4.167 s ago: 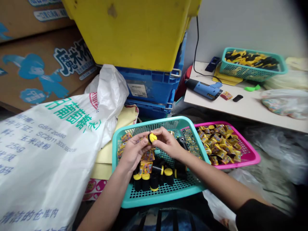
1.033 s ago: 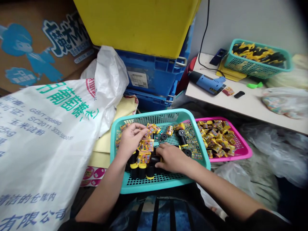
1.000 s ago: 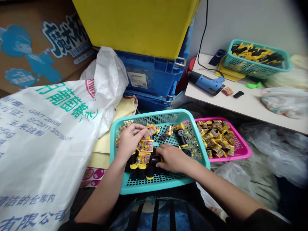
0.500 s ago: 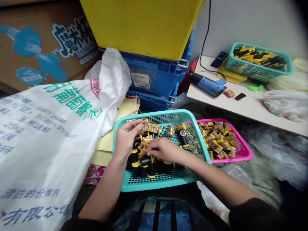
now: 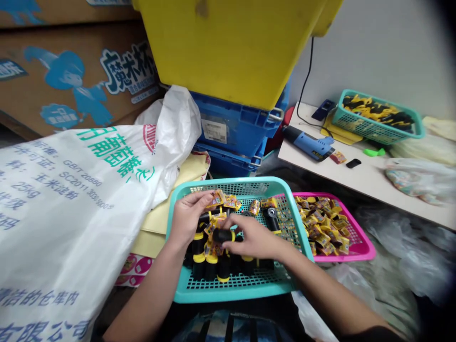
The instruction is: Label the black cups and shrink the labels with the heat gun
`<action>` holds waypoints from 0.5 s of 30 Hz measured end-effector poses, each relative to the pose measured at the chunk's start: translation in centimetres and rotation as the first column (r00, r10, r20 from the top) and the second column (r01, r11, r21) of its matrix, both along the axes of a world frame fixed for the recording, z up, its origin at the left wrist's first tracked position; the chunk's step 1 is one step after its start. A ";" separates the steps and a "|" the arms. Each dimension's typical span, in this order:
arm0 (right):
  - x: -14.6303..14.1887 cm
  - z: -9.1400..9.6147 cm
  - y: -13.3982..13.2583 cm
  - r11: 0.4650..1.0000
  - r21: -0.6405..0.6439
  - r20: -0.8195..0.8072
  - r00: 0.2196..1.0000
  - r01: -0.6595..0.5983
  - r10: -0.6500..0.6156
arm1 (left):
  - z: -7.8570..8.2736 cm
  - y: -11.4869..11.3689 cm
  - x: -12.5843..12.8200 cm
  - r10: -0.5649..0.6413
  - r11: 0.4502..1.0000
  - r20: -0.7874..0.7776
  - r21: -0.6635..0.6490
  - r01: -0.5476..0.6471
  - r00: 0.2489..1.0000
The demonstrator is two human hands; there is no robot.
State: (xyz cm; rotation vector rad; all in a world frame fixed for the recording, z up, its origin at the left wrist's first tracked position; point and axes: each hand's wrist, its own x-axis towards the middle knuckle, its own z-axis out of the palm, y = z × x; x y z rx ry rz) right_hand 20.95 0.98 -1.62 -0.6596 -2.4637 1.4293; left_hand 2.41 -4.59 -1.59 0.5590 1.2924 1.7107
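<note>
A teal mesh basket [image 5: 231,289] rests on my lap, holding several black cylinders with yellow rings [image 5: 210,266] and small orange-yellow packets [image 5: 230,202]. My right hand [image 5: 251,237] is over the basket's middle, its fingers pinched on one black and yellow cylinder [image 5: 223,235] lying sideways. My left hand [image 5: 188,216] is at the basket's left side, fingertips pinched on an orange packet [image 5: 217,198]. The two hands are close together.
A pink basket [image 5: 359,244] of packets sits right of the teal one. A large white printed sack [image 5: 71,204] fills the left. Blue crates [image 5: 235,133] under a yellow bin [image 5: 235,42] stand behind. A white table [image 5: 363,178] carries a blue tool [image 5: 309,142] and another teal basket [image 5: 377,118].
My right hand has lifted a black and yellow cylinder from the basket's rows and brought it up toward my left hand. My left hand has picked up a packet. The camera tilted slightly.
</note>
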 end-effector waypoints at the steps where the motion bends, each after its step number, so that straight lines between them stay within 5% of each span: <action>1: 0.4 0.1 0.8 0.986 -0.115 -0.087 0.987 0.124 -0.135 | -0.1 -0.1 0.0 -0.023 1.000 -0.003 -0.021 0.023 1.000; 3: 1.1 0.3 2.3 0.897 -0.330 -0.231 0.896 0.295 -0.380 | -0.2 -0.1 0.0 -0.071 0.995 -0.015 -0.068 0.070 0.997; 5: 1.6 0.4 3.4 0.828 -0.462 -0.318 0.813 0.317 -0.488 | -0.3 -0.1 0.0 -0.114 0.988 -0.045 -0.108 0.108 0.992; 15: 1.3 -0.1 3.3 0.802 -0.536 -0.258 0.853 0.264 -0.453 | -0.1 0.0 0.8 -0.158 0.982 -0.114 -0.124 0.144 0.981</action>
